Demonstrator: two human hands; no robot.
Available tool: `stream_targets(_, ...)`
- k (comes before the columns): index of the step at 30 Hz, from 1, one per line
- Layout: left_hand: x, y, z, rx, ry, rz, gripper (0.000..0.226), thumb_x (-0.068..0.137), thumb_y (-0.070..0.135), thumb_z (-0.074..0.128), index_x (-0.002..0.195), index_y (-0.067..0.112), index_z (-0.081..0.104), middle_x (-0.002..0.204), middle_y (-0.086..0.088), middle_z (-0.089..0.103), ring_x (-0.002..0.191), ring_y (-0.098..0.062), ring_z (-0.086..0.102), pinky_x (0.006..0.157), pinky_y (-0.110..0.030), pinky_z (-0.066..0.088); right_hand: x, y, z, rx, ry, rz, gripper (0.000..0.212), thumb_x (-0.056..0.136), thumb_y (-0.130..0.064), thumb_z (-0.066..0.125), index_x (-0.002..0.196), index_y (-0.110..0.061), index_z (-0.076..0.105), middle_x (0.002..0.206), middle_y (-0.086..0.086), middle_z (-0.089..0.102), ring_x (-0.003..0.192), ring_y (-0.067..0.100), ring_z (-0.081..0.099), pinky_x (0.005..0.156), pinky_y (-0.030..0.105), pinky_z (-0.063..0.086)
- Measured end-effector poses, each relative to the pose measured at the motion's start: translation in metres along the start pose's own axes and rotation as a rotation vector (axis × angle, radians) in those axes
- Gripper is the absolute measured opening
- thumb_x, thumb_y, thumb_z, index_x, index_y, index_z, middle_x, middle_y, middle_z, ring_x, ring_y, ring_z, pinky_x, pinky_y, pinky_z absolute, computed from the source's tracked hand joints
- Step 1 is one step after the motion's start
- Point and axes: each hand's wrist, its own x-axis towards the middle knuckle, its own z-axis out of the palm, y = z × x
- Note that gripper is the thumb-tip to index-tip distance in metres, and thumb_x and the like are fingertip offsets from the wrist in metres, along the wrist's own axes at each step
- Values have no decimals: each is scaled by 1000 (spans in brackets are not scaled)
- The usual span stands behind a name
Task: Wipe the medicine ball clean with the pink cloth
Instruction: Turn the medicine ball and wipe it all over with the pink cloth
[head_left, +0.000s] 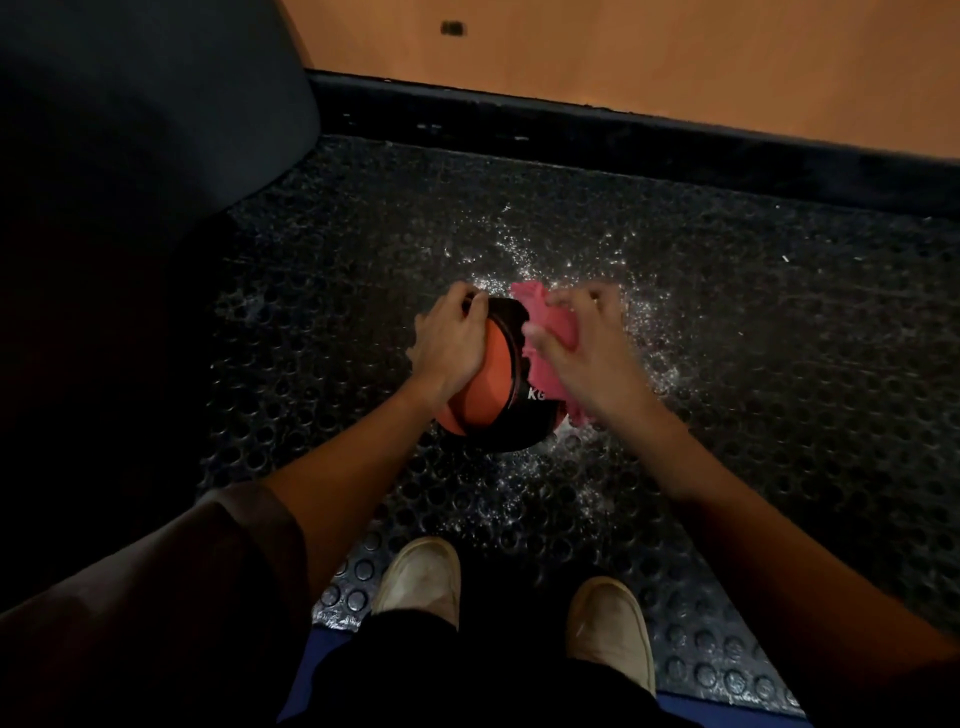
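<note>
- On studded black rubber floor mat: round medicine ball, smooth orange and black panels.
- Ball's left: left hand, fingers curled over its top.
- Ball's right: right hand, fingers clamped on crumpled pink cloth.
- Beyond ball: open mat, black baseboard edge.

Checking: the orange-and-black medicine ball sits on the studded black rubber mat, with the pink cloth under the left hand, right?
Wrong hand. In the head view the pink cloth is under the right hand, on the orange-and-black medicine ball, which sits on the studded black rubber mat. The left hand holds the ball bare.
</note>
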Motion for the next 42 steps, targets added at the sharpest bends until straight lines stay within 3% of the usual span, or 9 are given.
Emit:
stream_targets(3, -3, 3, 2, 14, -3, 15, 27, 96, 49, 32, 104, 36, 54, 124, 5, 60, 124, -30, 45, 102, -62, 33, -10, 13, 9, -73, 92, -82, 35, 94, -31, 57, 122, -11, 49, 120, 1, 38, 113, 17, 39, 101, 43, 41)
stream_targets(9, 6, -5, -1, -22, -43, 39, 27, 87, 56, 29, 86, 42, 51, 98, 6, 65, 106, -30, 56, 95, -60, 42, -36, 9, 18, -30, -125, -426, 27, 90, -18, 60, 115, -10, 52, 117, -1, 43, 111, 16, 45, 95, 30, 43)
stream_targets(13, 4, 1, 0, 20, -14, 45, 28, 98, 42, 32, 98, 26, 55, 111, 1, 64, 107, -19, 48, 103, -58, 34, -26, 10, 15, 42, -55, -314, 20, 91, -11, 58, 110, -8, 53, 113, 0, 44, 108, 12, 46, 95, 23, 40)
stream_targets(19, -3, 3, 5, 75, -2, 27, 23, 98, 42, 28, 95, 27, 46, 119, 1, 57, 121, -32, 42, 100, -60, 30, 3, 0, 15, 19, 127, -136, 18, 96, -16, 54, 111, -6, 50, 111, 2, 47, 101, 13, 47, 84, 25, 42)
stream_targets(26, 2, 4, 2, 36, 28, -45, 23, 98, 41, 30, 96, 30, 50, 115, 0, 61, 115, -30, 47, 98, -58, 36, -43, 5, 33, -105, 57, -350, 23, 91, -23, 51, 108, -7, 51, 111, 5, 47, 107, 22, 49, 101, 25, 39)
stream_targets(32, -12, -5, 5, 64, 57, 70, 18, 97, 40, 24, 88, 32, 37, 112, -2, 55, 115, -32, 46, 102, -61, 31, 2, -3, 22, -109, 133, -186, 19, 98, -18, 48, 112, -5, 50, 112, 5, 46, 101, 16, 46, 85, 33, 46)
stream_targets(36, -12, 0, 2, 84, 50, -66, 30, 101, 40, 25, 114, 21, 44, 135, -5, 47, 129, -38, 36, 105, -62, 28, 19, 2, 17, 46, 105, -82, 23, 98, -40, 49, 104, -17, 48, 108, 0, 48, 93, 20, 57, 73, 44, 54)
stream_targets(38, -9, -3, 0, 98, 51, -116, 37, 102, 40, 23, 125, 18, 42, 137, -7, 45, 130, -38, 37, 106, -58, 26, 23, 1, 12, 182, 159, 26, 33, 95, -49, 51, 97, -17, 48, 104, 8, 54, 81, 18, 63, 62, 35, 57)
stream_targets(42, -6, -10, -8, 63, 59, -294, 40, 102, 41, 23, 130, 15, 36, 143, -10, 37, 131, -43, 35, 106, -57, 28, 5, -3, 1, 277, 206, 16, 20, 97, -32, 55, 102, -14, 46, 100, 8, 60, 71, 7, 66, 54, 20, 55)
